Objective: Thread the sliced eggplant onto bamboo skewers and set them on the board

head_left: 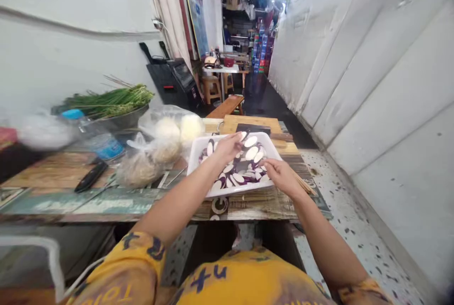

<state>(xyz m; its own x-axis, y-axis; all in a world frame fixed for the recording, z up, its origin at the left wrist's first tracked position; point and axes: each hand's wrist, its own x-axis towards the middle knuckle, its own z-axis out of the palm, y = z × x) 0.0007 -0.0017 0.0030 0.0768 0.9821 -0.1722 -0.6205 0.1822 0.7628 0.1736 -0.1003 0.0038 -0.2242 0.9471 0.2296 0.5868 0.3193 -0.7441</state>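
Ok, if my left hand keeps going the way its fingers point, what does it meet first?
Probably the pale eggplant slice just past the left hand, at the far end of the white tray; depth is hard to judge.

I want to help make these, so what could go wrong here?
1. The thin wooden skewers stick out of the right hand, close to the left hand, which reaches among the eggplant slices. A tip might prick a finger.
2. The white tray is heaped with slices, so rummaging could flick some over its rim onto the table.
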